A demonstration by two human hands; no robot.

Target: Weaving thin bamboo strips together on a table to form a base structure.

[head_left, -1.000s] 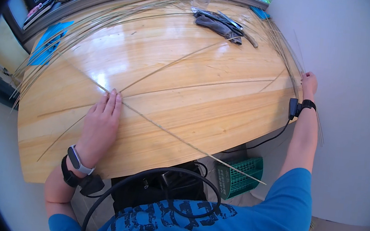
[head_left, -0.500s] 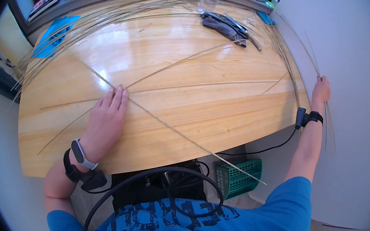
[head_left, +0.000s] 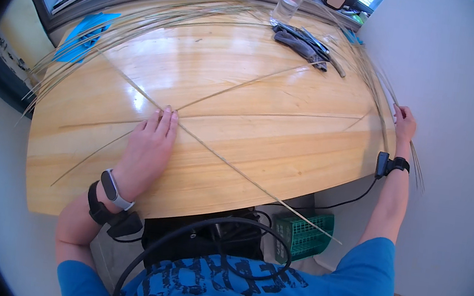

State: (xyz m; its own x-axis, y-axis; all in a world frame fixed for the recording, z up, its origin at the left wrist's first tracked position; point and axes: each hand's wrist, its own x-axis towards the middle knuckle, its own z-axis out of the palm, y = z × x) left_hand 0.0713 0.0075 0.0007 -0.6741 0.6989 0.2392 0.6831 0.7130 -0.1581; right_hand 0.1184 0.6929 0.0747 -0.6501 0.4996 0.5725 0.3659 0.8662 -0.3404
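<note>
Several thin, straw-coloured strips [head_left: 224, 159], apparently split bamboo, were laid across one another on the wooden table [head_left: 307, 151], their crossing point being set left of centre and partly covered by the left hand [head_left: 151, 140]. That hand was held flat and ungripping, its fingers stretched out and laid on the crossing. Slender strips [head_left: 416, 161] were gripped in the right hand [head_left: 405, 125], whose fingers were closed around them just beyond the table's right edge; their ends were seen above and below the fist, but how many were held could not be told. Beside that hand, a curved bundle [head_left: 380, 100] was spread along the edge, and more long strips [head_left: 170, 15] were arched over the table's far left, partly across a blue sheet [head_left: 88, 35]. A dark grey glove or cloth [head_left: 300, 46] was left near the far edge, close to a clear container [head_left: 290, 3]. The step in hand was judged to be the steadying of the crossing while loose strips were handled at the side. For the next move, steady pressure seemed to be called for on the left, and clearance from the bundle on the right.
</note>
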